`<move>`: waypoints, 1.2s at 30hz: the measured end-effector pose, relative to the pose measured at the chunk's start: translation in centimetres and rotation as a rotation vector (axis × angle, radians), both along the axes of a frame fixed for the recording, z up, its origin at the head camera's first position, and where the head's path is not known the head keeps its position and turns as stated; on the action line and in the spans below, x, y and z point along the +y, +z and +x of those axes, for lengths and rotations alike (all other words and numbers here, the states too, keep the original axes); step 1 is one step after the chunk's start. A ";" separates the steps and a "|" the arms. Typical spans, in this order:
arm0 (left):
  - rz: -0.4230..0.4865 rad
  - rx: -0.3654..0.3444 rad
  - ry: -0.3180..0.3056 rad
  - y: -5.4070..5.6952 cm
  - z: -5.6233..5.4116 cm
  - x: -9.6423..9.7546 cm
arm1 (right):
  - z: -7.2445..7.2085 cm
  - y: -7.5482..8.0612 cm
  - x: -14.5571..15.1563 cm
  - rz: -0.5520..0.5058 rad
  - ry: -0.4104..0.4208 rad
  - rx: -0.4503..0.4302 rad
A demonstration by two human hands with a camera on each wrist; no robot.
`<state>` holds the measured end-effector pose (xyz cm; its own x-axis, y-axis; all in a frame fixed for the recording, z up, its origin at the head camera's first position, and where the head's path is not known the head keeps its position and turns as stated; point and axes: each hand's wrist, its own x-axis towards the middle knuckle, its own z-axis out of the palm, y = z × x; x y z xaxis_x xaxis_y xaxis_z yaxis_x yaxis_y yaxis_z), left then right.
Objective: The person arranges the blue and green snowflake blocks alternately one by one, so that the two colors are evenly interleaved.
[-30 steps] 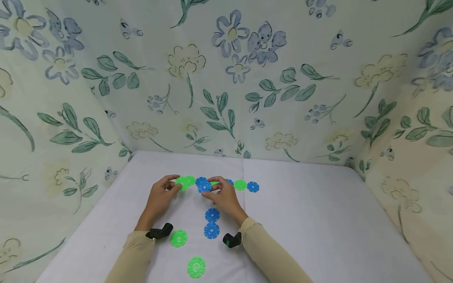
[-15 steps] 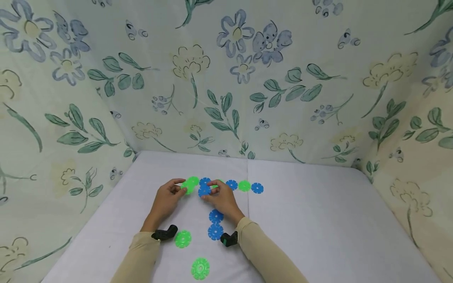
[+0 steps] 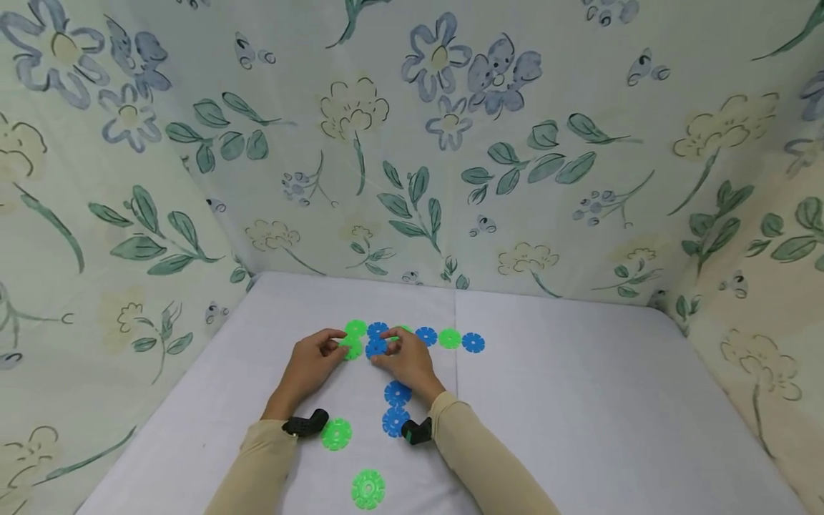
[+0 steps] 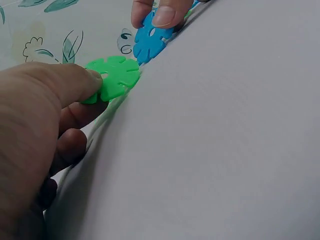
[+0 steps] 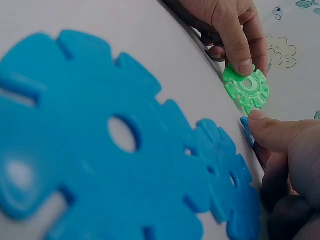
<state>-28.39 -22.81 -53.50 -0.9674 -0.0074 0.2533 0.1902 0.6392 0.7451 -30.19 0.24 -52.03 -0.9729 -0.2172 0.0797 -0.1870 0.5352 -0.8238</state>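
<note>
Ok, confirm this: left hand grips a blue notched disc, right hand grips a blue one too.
Not quite: the left hand grips a green notched disc, as the left wrist view shows. The right hand does grip a blue disc.

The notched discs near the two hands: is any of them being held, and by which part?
Two are held: the left hand pinches a green disc, and the right hand a blue disc, each by the rim on that hand's side.
</note>
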 end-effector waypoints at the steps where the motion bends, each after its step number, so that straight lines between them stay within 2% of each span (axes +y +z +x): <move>1: -0.007 -0.001 0.000 0.1 0.0 0.1 | 0.0 0.1 0.0 0.006 -0.004 0.002; 9: -0.082 -0.007 0.031 0.4 -0.2 0.3 | 0.0 0.0 -0.2 0.053 -0.034 0.061; 19: -0.211 0.015 0.058 0.2 0.1 0.1 | 0.4 -0.7 -0.8 0.128 -0.074 0.108; 36: -0.257 0.008 0.108 0.3 0.1 0.6 | 0.6 -0.4 -1.0 0.175 -0.088 0.087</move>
<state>-28.28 -22.22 -53.18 -0.9623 -0.0446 0.2683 0.1164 0.8240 0.5545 -29.57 -0.72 -52.38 -0.9797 -0.1500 0.1331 -0.2001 0.6864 -0.6992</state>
